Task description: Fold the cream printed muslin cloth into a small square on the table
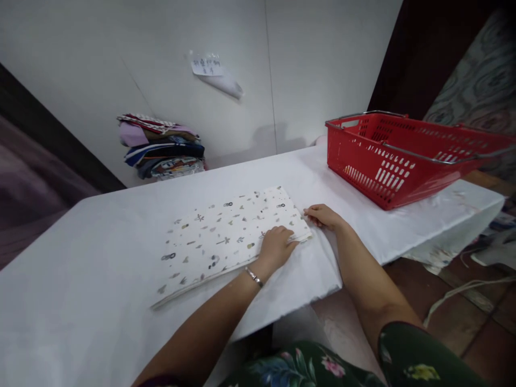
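A folded white cloth (pixel 226 236) with small grey, brown and olive motifs lies as a flat rectangle on the white-covered table. My left hand (pixel 277 246) is at its front edge towards the right corner, fingers over the top and thumb along the edge, closed on the fabric. At the cloth's right edge, my right hand (pixel 320 216) has its fingers curled in a pinch. Its fingertips meet the edge there, and the bit of fabric between them is barely visible.
A red plastic basket (pixel 363 161) with metal handles stands on the table (pixel 100 242) at the right. Behind the table's far edge is a stack of folded textiles (pixel 163 145). A paper note (pixel 207 66) hangs on the wall. A pale cord (pixel 451 295) runs over the floor at right.
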Available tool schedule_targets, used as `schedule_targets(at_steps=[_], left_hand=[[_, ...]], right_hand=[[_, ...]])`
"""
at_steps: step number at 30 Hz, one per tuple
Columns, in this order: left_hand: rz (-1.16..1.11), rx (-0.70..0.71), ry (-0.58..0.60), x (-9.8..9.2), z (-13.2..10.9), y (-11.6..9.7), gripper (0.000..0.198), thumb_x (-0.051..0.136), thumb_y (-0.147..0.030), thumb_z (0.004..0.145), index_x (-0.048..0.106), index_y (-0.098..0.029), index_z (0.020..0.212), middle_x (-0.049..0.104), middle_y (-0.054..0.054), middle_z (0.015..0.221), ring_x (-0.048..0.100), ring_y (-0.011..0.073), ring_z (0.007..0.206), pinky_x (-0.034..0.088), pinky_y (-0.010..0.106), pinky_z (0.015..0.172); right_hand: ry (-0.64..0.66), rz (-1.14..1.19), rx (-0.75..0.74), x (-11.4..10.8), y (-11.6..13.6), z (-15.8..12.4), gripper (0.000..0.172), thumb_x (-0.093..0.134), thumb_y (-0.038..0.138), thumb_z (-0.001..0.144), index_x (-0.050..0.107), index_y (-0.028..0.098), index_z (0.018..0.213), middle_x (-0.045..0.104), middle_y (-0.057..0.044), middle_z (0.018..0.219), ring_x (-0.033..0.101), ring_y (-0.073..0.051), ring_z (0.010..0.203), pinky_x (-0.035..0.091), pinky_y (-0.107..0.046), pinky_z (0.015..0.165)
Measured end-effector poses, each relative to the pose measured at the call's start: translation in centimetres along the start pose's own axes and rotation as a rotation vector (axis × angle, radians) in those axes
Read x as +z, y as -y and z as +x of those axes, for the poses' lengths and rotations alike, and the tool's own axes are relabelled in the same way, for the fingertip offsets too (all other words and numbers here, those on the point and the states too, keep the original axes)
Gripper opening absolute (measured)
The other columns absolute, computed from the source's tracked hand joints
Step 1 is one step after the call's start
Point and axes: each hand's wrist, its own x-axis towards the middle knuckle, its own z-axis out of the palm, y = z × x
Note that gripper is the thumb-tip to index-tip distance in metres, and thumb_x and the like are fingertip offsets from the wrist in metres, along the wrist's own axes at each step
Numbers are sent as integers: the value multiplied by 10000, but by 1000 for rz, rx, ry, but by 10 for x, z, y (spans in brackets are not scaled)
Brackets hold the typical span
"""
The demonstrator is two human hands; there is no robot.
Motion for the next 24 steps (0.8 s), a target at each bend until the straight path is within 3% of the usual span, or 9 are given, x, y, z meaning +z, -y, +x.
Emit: schedule_targets(at_steps=[5, 8, 15, 20, 24], left_hand=[[-11, -29, -5, 20, 27, -15, 250, 613, -423, 792, 610, -208, 918, 601, 35, 931, 537, 193, 884, 395, 325, 753], [-115, -91, -35, 24, 30, -12, 283, 625, -465, 771, 610, -209, 891, 605, 19, 898, 542, 173, 842, 393, 302, 718], [-223, -121, -70, 28, 33, -6, 117, 587, -336, 820, 617, -224, 830, 599, -20, 811, 535, 126, 761, 368, 259, 674], [-205, -122, -107, 30, 33, -4, 225, 443, -310, 903, 588, -206, 766, 576, -10, 768, 515, 122, 728, 355, 258, 648], [-186, -120, -140, 32, 32, -4, 211, 437, -300, 905, 572, -200, 777, 571, -5, 767, 513, 129, 726, 354, 265, 655]], right_hand=[[294, -3, 67, -16, -2, -2, 373, 652, 517, 711, 554, 164, 641, 614, -5, 576, 423, -53, 357, 244, -191, 310], [383, -37, 64, -19, 0, -4, 418, 636, 557, 713, 565, 156, 622, 626, -23, 594, 454, -62, 366, 269, -192, 308], [469, -117, 45, -18, 11, -11, 436, 628, 563, 717, 572, 149, 591, 602, -13, 542, 471, -67, 380, 330, -196, 339], [466, -108, 54, -17, 14, -15, 424, 631, 557, 715, 538, 162, 594, 578, 12, 521, 469, -63, 377, 318, -190, 335], [521, -99, 60, -18, 14, -16, 386, 674, 511, 684, 541, 157, 601, 586, 20, 537, 472, -56, 381, 305, -178, 332]])
